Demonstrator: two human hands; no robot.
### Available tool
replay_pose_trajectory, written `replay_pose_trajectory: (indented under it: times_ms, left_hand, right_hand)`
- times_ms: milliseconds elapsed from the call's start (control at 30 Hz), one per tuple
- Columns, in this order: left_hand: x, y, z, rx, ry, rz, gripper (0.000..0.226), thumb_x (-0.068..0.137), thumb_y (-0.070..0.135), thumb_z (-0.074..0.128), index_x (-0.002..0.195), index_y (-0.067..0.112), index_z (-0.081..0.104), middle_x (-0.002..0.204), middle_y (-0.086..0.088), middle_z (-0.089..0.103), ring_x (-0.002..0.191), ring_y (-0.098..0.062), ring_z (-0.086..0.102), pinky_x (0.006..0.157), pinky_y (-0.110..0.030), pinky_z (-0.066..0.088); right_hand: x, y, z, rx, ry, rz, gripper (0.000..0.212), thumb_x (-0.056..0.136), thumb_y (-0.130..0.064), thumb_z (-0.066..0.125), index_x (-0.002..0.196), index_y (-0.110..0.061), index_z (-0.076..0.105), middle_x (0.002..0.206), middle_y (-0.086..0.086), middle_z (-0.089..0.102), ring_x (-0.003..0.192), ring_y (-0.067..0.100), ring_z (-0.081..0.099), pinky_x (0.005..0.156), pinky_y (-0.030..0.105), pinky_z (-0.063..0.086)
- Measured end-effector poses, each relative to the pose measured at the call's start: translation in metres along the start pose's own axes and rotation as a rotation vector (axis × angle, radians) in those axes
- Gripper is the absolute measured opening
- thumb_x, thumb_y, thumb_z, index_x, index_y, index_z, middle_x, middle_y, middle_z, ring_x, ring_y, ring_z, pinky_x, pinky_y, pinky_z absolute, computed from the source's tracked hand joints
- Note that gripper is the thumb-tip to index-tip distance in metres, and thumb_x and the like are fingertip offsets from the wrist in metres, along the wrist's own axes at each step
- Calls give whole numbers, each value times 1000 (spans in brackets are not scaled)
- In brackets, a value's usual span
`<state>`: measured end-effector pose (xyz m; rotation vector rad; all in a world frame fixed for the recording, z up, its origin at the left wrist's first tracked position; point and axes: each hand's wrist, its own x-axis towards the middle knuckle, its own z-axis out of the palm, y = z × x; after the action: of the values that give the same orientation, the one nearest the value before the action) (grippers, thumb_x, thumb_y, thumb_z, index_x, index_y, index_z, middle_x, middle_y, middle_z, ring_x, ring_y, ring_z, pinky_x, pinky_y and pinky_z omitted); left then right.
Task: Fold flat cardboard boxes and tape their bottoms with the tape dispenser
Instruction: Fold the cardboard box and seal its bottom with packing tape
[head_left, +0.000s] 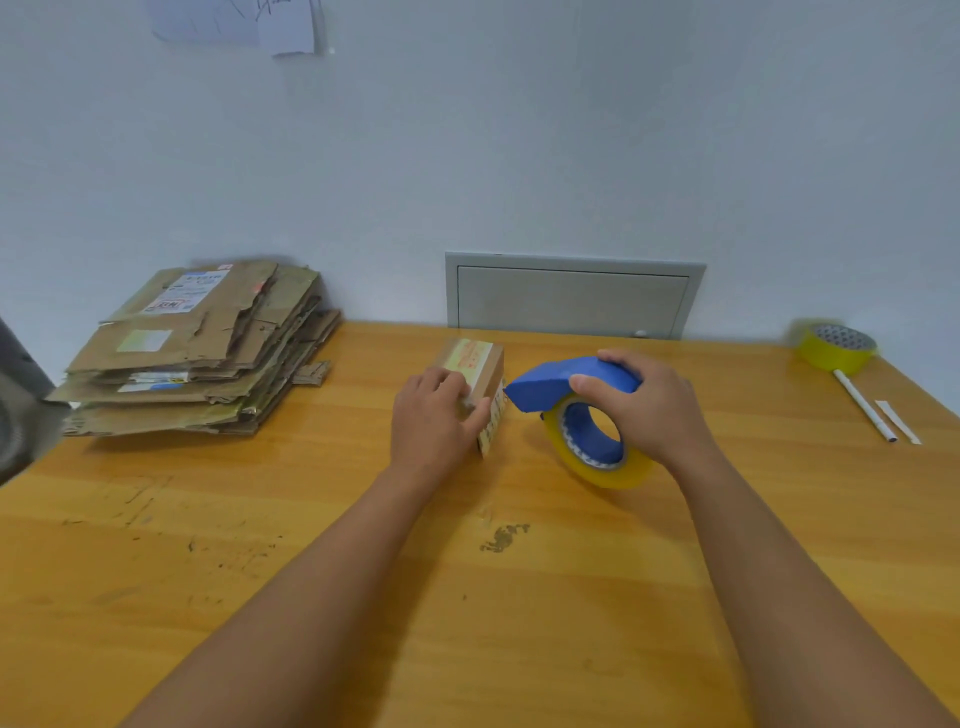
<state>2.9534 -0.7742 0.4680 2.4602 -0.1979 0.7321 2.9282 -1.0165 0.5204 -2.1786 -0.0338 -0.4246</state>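
A small folded cardboard box (475, 387) stands on the wooden bench (363, 597), a little behind the middle. The left hand (434, 423) lies on top of the box with the fingers curled over its near edge and holds it down. The right hand (641, 405) grips the blue tape dispenser (571, 382) from above, fingers wrapped around its body, and the yellowish tape roll (597, 447) inside it rests on the bench just beside the box. The front end of the dispenser is almost touching the right side of the box; I cannot tell if tape is already stuck there.

I judge that the taping step is in hand: the box is formed and the dispenser is brought to its side. The next move probably needs the left hand to keep the flaps closed while the right hand pulls the tape across the seam.

The stack of flat boxes (197, 353) waits at the far left of the bench
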Motion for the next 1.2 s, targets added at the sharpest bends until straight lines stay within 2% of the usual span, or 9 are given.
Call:
replay_pose_trajectory:
  times_ms: [67,167,267,367,633,800,933,1100,1200]
  left_hand:
    - [-1,0,2,4,-2,9,24,86,36,69,91,15,59,110,-1,59,109,-23,46,88,-36,45]
    - [-4,-1,3,71,-18,39,27,84,36,70,97,15,60,117,-2,59,114,-26,48,85,-33,46]
    - [-4,1,1,136,41,57,28,82,36,74,95,14,65,112,-4,64,107,-30,54,81,-36,48]
    - [-7,6,2,193,86,46,30,81,39,76,94,14,67,110,-4,66,104,-32,57,79,-39,50]
    - [-9,15,8,246,65,-15,31,84,34,70,103,9,66,120,-11,62,110,-37,53,85,-43,47]
    - [-9,25,16,279,103,-51,38,82,45,69,99,10,64,118,-10,63,109,-36,53,85,-44,47]
    - [-6,29,19,298,137,-75,30,86,35,65,99,8,64,116,-13,63,108,-39,53,84,-44,45]
    - [-9,21,16,260,106,16,33,86,44,68,98,13,64,118,-8,63,109,-35,54,84,-43,50]
    - [-12,10,11,256,141,134,30,84,38,76,98,12,70,113,-9,66,102,-37,59,78,-42,53]
  right_hand:
    - [-4,3,14,31,58,10,49,83,-54,72,126,-31,64,114,-16,58,100,9,54,70,10,36]
    - [-8,7,31,88,173,60,52,83,-56,71,128,-30,62,113,-16,59,98,9,55,69,7,35]
    - [-9,9,45,114,253,76,55,84,-54,72,132,-29,59,112,-16,58,98,10,54,73,16,38]
    - [-9,9,55,118,287,70,58,85,-53,71,134,-26,57,120,-10,61,102,13,56,81,25,41]
    - [-10,12,59,72,299,43,59,87,-53,68,137,-25,54,123,-1,63,107,22,57,82,30,44]
    - [-11,14,61,45,323,27,59,88,-54,66,138,-24,54,122,1,63,105,21,58,79,28,41]
    - [-14,16,62,39,347,11,60,88,-54,66,137,-22,55,119,2,64,100,21,59,76,27,42]
    - [-20,20,63,42,367,4,60,88,-54,66,137,-21,55,117,3,64,94,13,53,75,25,40]
    - [-21,20,63,42,366,8,60,88,-55,65,137,-22,54,116,3,64,92,12,52,72,22,38]
